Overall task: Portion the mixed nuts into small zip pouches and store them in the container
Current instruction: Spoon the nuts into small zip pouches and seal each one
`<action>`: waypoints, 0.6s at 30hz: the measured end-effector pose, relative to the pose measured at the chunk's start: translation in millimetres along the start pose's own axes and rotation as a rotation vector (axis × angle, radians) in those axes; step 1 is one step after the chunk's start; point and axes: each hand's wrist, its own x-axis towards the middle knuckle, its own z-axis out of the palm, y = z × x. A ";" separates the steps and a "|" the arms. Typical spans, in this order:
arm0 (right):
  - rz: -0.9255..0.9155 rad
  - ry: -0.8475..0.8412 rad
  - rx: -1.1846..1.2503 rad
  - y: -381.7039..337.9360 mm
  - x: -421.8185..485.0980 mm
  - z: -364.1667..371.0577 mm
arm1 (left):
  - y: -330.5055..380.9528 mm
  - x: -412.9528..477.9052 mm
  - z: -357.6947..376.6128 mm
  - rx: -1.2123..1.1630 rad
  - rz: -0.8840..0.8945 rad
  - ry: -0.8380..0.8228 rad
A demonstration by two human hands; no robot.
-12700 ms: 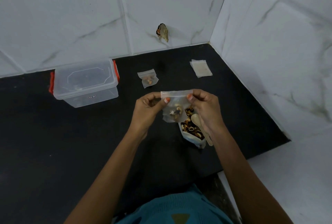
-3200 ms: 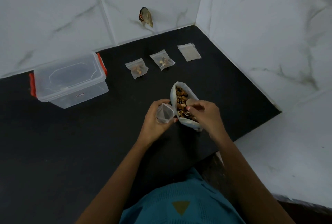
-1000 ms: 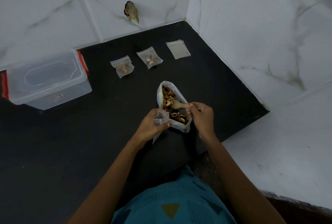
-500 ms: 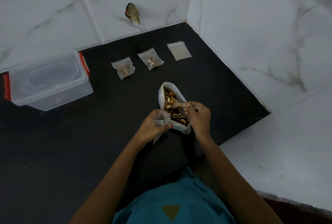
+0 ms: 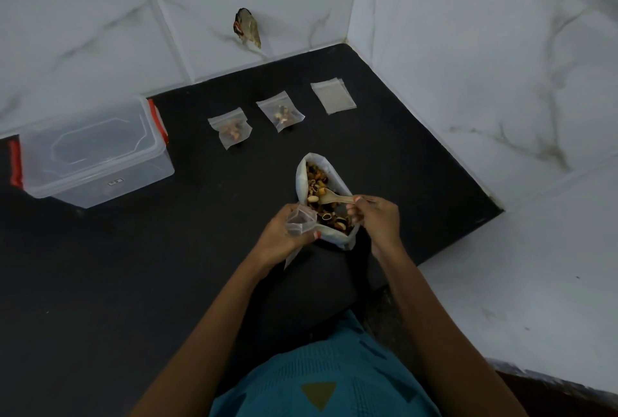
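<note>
1. Fingers of the left hand pinched an open empty pouch beside the nut bag; those of the right hand were closed around a wooden spoon.
2. Compared with a second earlier, the spoon bowl had settled deeper among the nuts, so a third portion was probably about to be lifted.
3. At far left stood one lidded container, shut and apparently empty.
4. Next lay two filled pouches, one left and one right.
5. Further right on the surface lay one small stack of empty pouches; its count could not be told.
6. Nothing had been stored yet.
</note>
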 end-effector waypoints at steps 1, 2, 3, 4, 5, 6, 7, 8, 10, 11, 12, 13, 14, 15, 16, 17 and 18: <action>0.022 0.000 0.025 -0.8 0.5 -1.6 | -0.2 0.1 -0.3 0.001 -0.003 0.000; 0.036 -0.002 0.048 -1.0 1.2 -3.1 | -0.6 0.2 -0.9 0.004 -0.007 0.001; 0.047 -0.006 0.068 -1.4 1.8 -4.8 | -0.7 0.0 -1.3 0.005 -0.012 0.001; 0.057 -0.005 0.081 -1.6 2.2 -6.6 | -0.7 0.0 -1.4 0.005 -0.019 0.000; 0.063 0.000 0.086 -2.2 2.2 -7.7 | -1.6 0.2 -1.5 0.005 -0.026 -0.001; 0.057 0.004 0.083 -2.5 2.1 -8.2 | -2.5 0.4 -1.4 0.008 -0.031 -0.003; 0.036 0.005 0.063 -2.4 1.8 -7.2 | -3.1 0.6 -1.4 0.013 -0.033 -0.004; 0.005 0.004 0.024 -1.4 1.3 -5.0 | -3.2 0.7 -1.1 0.018 -0.036 -0.004; -0.070 0.007 -0.065 0.3 -1.1 1.7 | -3.1 1.5 -0.4 0.017 -0.032 -0.005; -0.104 0.009 -0.096 0.7 -2.0 5.3 | -3.0 2.0 -0.1 0.014 -0.028 -0.007; -0.126 0.010 -0.119 0.8 -2.3 8.1 | -2.9 2.3 -0.2 0.013 -0.028 -0.011; -0.133 0.004 -0.136 0.2 -2.5 9.3 | -3.1 2.7 -0.3 0.013 -0.030 -0.013; -0.125 -0.003 -0.144 -0.5 -2.0 9.0 | -3.3 3.3 -0.2 0.014 -0.033 -0.013; -0.105 -0.011 -0.138 -1.3 -1.4 7.5 | -4.0 4.1 -0.2 0.016 -0.034 -0.011; -0.082 -0.016 -0.122 -1.5 -0.4 5.1 | -4.5 4.5 0.0 0.015 -0.036 -0.008; -0.065 -0.019 -0.101 -1.5 0.3 2.9 | -4.2 4.5 0.4 0.012 -0.034 -0.006; -0.055 -0.018 -0.082 -1.2 0.6 1.6 | -3.8 4.1 0.8 0.012 -0.028 -0.004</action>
